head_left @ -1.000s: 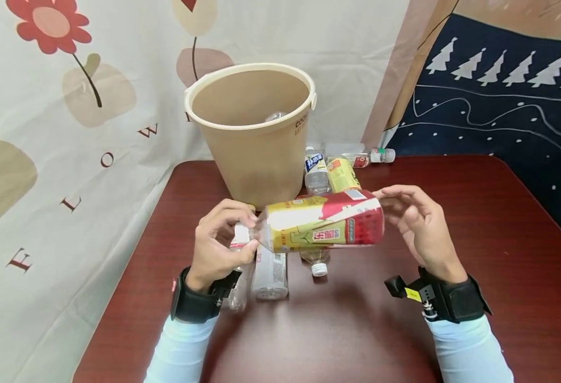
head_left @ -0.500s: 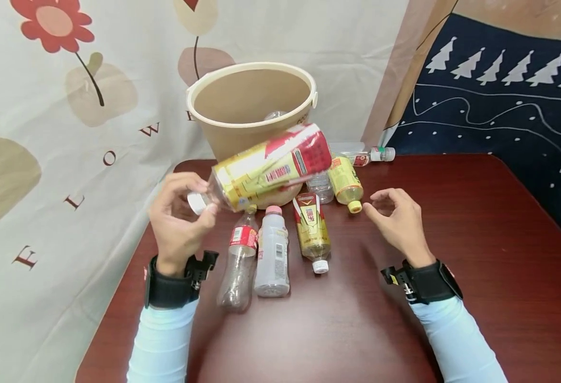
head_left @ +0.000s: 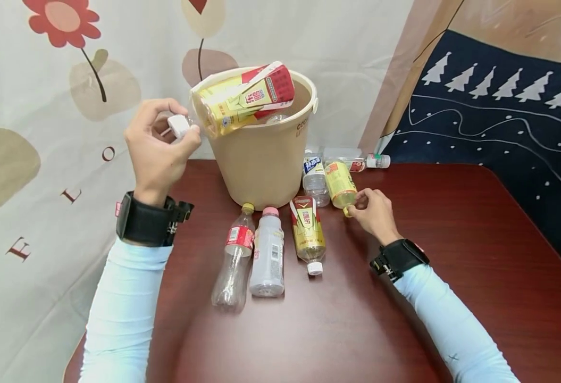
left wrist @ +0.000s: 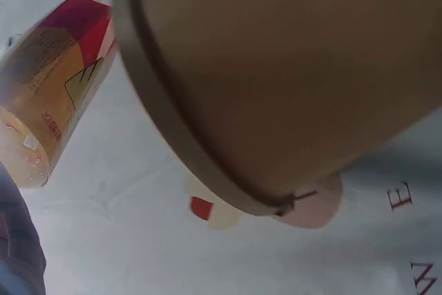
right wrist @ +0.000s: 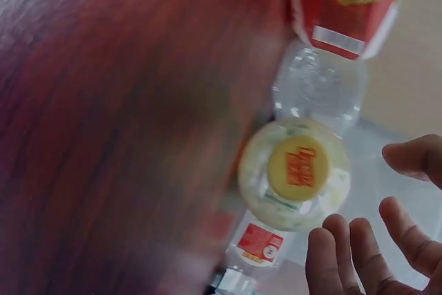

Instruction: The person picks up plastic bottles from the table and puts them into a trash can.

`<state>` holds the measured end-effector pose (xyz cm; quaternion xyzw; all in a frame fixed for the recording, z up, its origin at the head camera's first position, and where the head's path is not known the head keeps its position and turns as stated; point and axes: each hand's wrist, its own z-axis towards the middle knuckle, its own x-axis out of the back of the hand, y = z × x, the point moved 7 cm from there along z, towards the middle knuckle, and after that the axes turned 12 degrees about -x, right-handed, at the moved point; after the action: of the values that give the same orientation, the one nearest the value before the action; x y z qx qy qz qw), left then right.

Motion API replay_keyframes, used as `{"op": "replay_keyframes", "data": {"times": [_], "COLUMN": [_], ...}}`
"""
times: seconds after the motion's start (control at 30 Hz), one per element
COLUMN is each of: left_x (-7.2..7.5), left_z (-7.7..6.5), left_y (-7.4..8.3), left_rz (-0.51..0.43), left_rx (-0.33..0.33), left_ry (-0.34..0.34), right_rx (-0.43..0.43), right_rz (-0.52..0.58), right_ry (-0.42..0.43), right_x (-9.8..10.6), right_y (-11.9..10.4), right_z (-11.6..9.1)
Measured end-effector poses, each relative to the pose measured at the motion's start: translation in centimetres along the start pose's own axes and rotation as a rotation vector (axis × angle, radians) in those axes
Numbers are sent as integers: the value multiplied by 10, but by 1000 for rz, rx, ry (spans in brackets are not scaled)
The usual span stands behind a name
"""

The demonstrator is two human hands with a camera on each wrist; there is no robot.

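My left hand (head_left: 158,146) grips a large plastic drink bottle (head_left: 246,101) by its neck, close to the white cap. The bottle, with a yellow and red label, lies tilted over the mouth of a beige bucket (head_left: 261,165), its base end higher. In the left wrist view, the bottle (left wrist: 59,77) overlaps the bucket rim. On the table, my right hand (head_left: 376,213) is at the yellow cap of a small yellow-labelled bottle (head_left: 341,183). From the right wrist view, its thumb and fingers (right wrist: 366,253) are spread apart beside that bottle (right wrist: 297,170).
A red-labelled clear bottle (head_left: 234,260), a pink-capped bottle (head_left: 267,255) and a yellow-red bottle (head_left: 308,229) lie in front of the bucket. To its right lie a blue-labelled bottle (head_left: 315,178) and a clear bottle (head_left: 347,158). Something clear (head_left: 276,118) shows inside the bucket.
My left hand has carried the large bottle up and left to over the bucket; my right hand has left its base end and moved to the yellow-capped bottle.
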<state>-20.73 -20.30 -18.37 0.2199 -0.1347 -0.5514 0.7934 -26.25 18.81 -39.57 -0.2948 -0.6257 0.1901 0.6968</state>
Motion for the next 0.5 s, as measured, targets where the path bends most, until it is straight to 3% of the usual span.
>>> {"op": "replay_keyframes", "data": {"times": [0.17,0.3,0.5], "left_x": [-7,-15,-37], "left_z": [24,43,65], "left_y": [-12,-13,-12], "left_rz": [219,394,514], "left_rx": [25,-2,-8], "left_ry": [-93,-173,-322], "right_rx": [-54,-81,-105], "right_rz": [-81,-136,-170], "right_ry": [-50,-71,-67], "right_x": [-15,-21,-22], "right_y": [3,5,7], "right_z": [4,5,7]}}
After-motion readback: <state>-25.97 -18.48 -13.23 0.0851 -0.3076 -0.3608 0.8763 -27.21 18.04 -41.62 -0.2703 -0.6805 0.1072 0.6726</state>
